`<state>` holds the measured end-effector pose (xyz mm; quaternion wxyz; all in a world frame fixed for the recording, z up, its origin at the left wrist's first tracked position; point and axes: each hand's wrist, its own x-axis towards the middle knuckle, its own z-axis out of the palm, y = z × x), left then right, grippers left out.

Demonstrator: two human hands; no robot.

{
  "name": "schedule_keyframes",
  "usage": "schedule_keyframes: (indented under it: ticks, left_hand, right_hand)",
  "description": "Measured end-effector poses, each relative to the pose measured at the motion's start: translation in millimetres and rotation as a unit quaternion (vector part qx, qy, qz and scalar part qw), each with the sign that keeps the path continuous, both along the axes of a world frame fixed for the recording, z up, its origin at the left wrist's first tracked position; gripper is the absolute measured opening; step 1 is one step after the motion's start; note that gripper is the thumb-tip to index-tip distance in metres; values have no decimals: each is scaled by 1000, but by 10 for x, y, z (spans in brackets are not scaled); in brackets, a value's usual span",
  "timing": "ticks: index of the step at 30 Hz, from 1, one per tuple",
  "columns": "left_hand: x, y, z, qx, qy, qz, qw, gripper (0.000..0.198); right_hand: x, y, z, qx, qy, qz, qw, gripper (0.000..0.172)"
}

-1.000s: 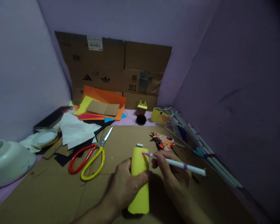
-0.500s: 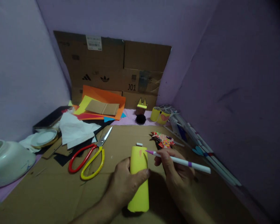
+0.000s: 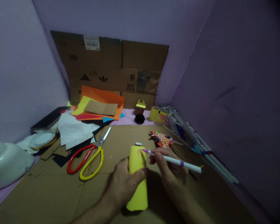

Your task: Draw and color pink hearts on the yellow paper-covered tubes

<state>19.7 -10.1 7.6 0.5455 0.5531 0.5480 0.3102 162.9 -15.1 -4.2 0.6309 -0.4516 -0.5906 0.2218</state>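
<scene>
My left hand (image 3: 127, 182) is wrapped round a yellow paper tube (image 3: 138, 194), its thumb across the middle. The tube lies on the brown cardboard sheet (image 3: 60, 199), its far end showing a small orange-pink mark. My right hand (image 3: 169, 166) holds a white marker (image 3: 174, 160) with a purple band. The marker's purple tip is at the mark on the tube. A small white cylindrical piece (image 3: 138, 144) lies just beyond the tube. Left of my hands rest scissors (image 3: 99, 144) with one red and one yellow handle, blades slightly apart or closed, I cannot tell.
White paper (image 3: 76, 129) and orange sheets (image 3: 118, 105) lie at the back left, a pale bowl (image 3: 10, 165) at the far left. Yellow rolls (image 3: 162, 117), a small eared figure (image 3: 140, 107) and patterned scissors (image 3: 162, 140) stand or lie beyond. Long markers (image 3: 214, 163) line the right.
The marker and my right hand have moved left, bringing the purple tip onto or beside the orange-pink mark. My left hand keeps its hold on the tube. The view has shifted slightly.
</scene>
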Motion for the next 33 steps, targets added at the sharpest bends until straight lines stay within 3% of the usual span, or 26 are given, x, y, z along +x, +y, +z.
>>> schedule_keyframes:
  ticks: [10, 24, 33]
  left_hand:
    - [-4, -9, -28, -3, 5, -2, 1000, 29]
    - [-10, 2, -28, 12, 2, -12, 1000, 27]
    - [10, 3, -33, 6, 7, -11, 1000, 31]
  right_hand:
    - [-11, 5, 19, -3, 4, 8, 1000, 13]
    - [-31, -1, 89, 8, -16, -31, 999, 16]
    - [-23, -23, 61, -7, -25, -9, 1000, 17]
